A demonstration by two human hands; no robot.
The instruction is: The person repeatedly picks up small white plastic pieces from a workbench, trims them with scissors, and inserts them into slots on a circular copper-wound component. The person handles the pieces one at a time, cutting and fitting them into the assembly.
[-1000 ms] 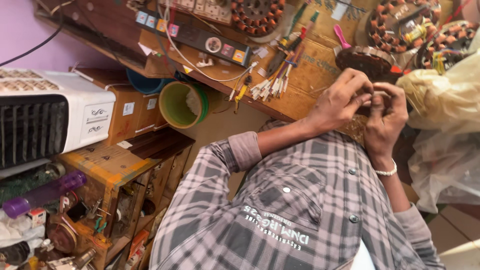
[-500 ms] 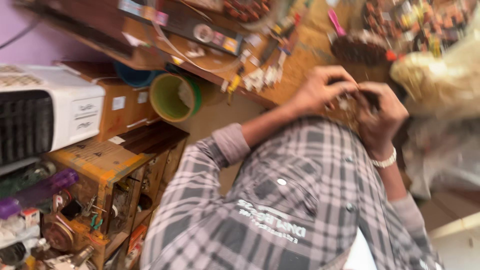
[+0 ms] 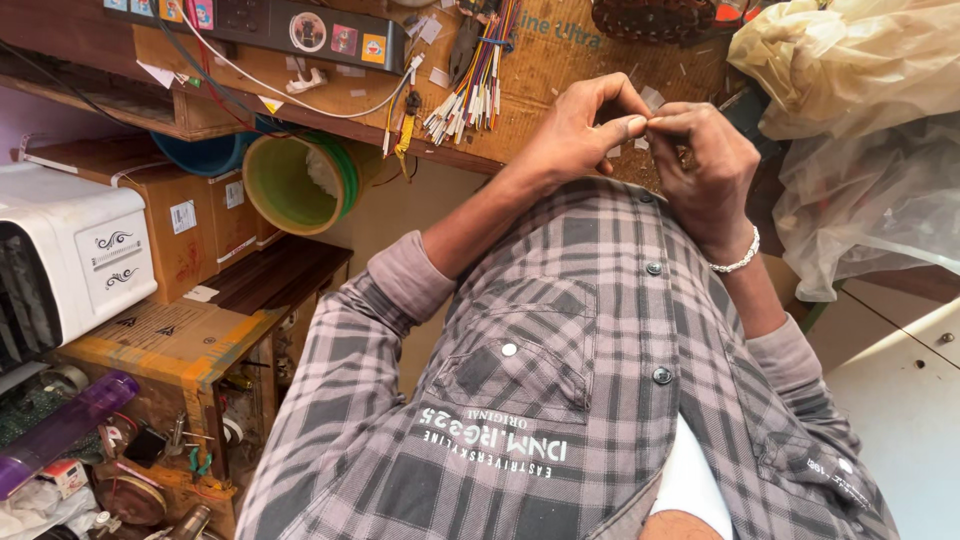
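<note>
Now, with the view steadier than a moment ago, the left hand (image 3: 580, 125) and right hand (image 3: 705, 165) are meeting fingertip to fingertip, pinching something too small to identify above the bench's (image 3: 560, 75) near edge, beside the bundled coloured wires (image 3: 470, 90)

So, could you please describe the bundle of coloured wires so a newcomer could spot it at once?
Start at the wooden workbench along the top. Left of the hands, the bundle of coloured wires lies fanned on it. Unlike the single white cable beside it, it is many-coloured with pale tips.
</note>
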